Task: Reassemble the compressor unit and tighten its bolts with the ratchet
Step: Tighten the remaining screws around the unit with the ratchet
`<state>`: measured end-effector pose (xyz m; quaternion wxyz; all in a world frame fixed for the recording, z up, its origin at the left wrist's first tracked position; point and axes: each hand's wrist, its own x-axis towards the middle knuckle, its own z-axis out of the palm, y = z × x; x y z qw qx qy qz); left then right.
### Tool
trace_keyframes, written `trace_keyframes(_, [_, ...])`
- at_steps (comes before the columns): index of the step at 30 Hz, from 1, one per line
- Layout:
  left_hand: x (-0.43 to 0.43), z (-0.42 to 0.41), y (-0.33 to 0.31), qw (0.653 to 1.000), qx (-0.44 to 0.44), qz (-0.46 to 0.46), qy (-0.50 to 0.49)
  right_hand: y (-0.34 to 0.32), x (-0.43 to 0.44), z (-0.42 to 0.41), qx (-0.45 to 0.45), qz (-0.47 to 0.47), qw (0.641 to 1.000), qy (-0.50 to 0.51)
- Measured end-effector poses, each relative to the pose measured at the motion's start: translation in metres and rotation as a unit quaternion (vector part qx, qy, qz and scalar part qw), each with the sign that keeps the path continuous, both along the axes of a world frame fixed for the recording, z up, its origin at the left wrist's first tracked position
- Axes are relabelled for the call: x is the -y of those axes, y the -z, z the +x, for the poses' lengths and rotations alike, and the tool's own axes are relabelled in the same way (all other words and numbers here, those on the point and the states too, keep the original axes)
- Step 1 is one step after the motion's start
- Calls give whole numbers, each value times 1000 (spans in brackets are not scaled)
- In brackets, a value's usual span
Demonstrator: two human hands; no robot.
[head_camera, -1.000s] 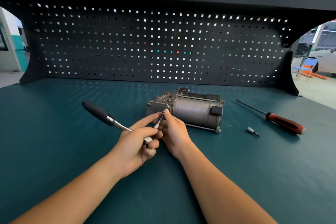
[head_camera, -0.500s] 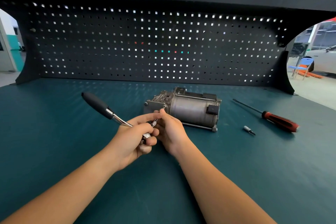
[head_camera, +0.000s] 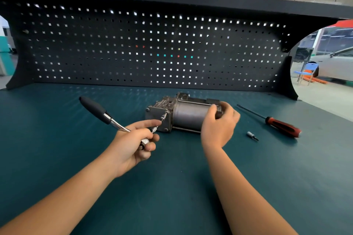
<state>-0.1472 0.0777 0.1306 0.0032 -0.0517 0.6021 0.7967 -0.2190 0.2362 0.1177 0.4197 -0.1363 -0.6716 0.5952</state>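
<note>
The left hand [head_camera: 133, 146] grips the ratchet [head_camera: 99, 111] by its head, the bit pointing to 1 o'clock at a bolt [head_camera: 166, 114] on the compressor [head_camera: 188, 117], which lies there with long axis from 9 to 3, the right hand [head_camera: 219, 126] curled round its 3 o'clock end

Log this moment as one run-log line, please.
left hand: grips ratchet, extension tip at compressor end plate | right hand: holds its other end | bench: screwdriver, loose bit lying unused
</note>
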Motion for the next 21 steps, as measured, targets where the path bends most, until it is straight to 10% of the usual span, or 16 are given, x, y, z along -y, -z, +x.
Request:
trace_keyframes(7, [-3,0,0,1000,-3,-18,-14,26,-11,-14,132,-15,980,-150])
trace_keyframes(21, [64,-2,-26,997,44,-66,22,16,-14,3,222,136,958,-118])
